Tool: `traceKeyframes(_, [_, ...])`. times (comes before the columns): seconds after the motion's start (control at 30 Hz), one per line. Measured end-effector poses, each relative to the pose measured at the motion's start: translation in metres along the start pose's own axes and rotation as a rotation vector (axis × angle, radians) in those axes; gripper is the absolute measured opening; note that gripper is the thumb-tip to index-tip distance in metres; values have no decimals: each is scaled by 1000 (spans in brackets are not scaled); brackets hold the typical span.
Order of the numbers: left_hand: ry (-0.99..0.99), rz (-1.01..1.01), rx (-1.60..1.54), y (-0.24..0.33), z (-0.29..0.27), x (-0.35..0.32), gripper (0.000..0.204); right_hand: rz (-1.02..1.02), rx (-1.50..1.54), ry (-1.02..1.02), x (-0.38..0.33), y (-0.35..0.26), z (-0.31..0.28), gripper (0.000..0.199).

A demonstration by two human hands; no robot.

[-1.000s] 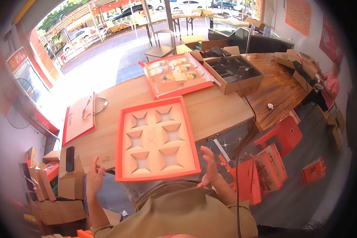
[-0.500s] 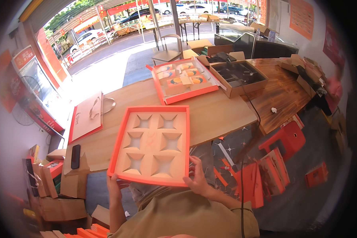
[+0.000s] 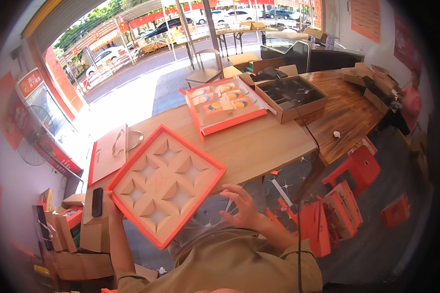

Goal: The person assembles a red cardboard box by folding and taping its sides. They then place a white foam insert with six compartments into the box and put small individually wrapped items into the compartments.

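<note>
In the head view, the left forearm rises from the lower left, its left hand (image 3: 114,204) in a holding grip on the left corner of one red-rimmed box (image 3: 158,182) — turned cornerwise, left of the frame's centre. The right hand (image 3: 242,209), lower centre, stands just off the box, fingers spread in a wide grip. The box's insert (image 3: 159,181) has six star-cut openings. On the tabletop (image 3: 261,146): one phone (image 3: 97,202) and one paper bag (image 3: 105,158) at left, one open red box (image 3: 208,117) — upper centre.
</note>
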State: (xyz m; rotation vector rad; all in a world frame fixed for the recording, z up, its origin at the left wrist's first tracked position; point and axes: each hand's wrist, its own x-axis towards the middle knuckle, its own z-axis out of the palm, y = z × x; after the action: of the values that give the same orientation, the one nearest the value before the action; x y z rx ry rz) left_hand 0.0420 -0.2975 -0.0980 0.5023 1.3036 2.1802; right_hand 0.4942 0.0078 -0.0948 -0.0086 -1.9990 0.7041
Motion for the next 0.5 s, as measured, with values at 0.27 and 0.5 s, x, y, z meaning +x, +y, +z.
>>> traceKeyframes(0.27, [-4,-83,185,-43,10,94,47,263,-27,-169,9,49,-16,66])
traceKeyframes(0.5, [-94,103,329,-64,-29,131,63,484,150,-354,46,72,-26,65])
